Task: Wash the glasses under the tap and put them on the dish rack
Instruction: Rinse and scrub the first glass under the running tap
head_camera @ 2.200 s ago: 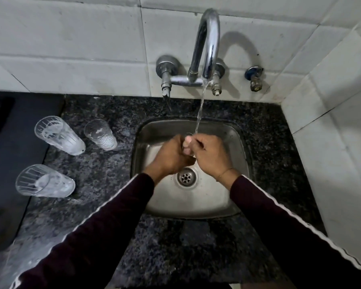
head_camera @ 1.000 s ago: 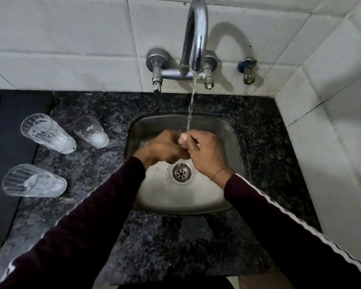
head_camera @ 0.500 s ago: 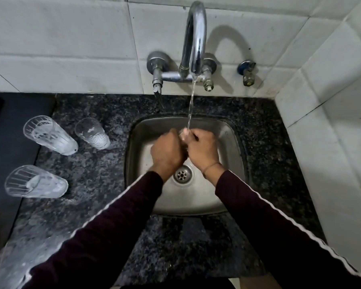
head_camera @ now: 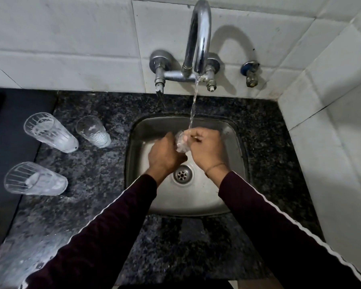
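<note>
Over the steel sink (head_camera: 236,142) both hands meet under the stream of water (head_camera: 193,109) that falls from the curved tap (head_camera: 198,38). Between them is a clear glass (head_camera: 180,142), only a wet, glinting part of it showing. The left hand (head_camera: 165,156) is curled round its lower end, knuckles up; the right hand (head_camera: 206,149) grips the upper end, fingers bent over the rim where the water lands. Below the hands lies the round drain (head_camera: 182,175). Three more glasses stand mouth up on the dark speckled surface (head_camera: 104,184) to the left of the sink (all wet-looking): a far-left glass (head_camera: 50,135), a smaller glass (head_camera: 93,132) just beside it, and a near glass (head_camera: 34,178) closer to the person.
</note>
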